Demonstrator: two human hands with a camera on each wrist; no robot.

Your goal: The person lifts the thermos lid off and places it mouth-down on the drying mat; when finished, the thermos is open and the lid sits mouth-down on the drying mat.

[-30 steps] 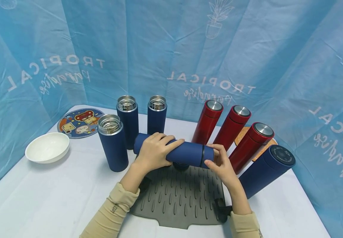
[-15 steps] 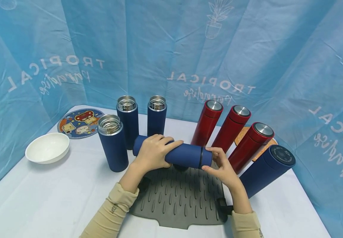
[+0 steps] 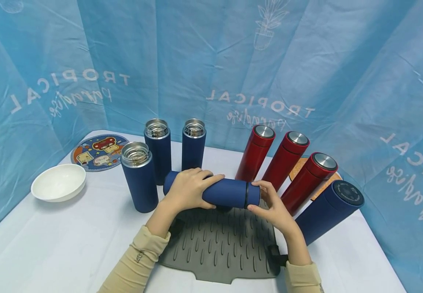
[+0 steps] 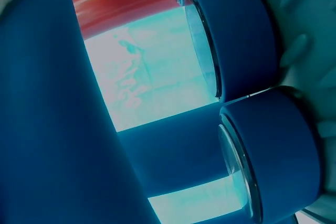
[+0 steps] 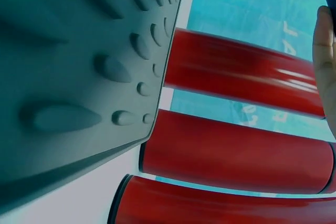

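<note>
A blue thermos bottle lies sideways over the grey ridged mat. My left hand grips its body from above. At the right end, my right hand pinches the bottle's blue lid between thumb and fingers; a dark ring marks the seam. The left wrist view has the bottle's body large at its left side. Beyond it, loose blue lids rest on the mat, mostly hidden by the bottle in the head view. In the right wrist view, part of my right hand shows at the edge.
Left of the mat stand three lidless blue bottles, the nearest one in front. To the right are three red bottles with lids and a lidded blue bottle. A white bowl and round cartoon mat lie far left.
Both hands and the bottle between them have moved slightly down and left in the head view. The grips look the same, and the standing bottles stay in place.
</note>
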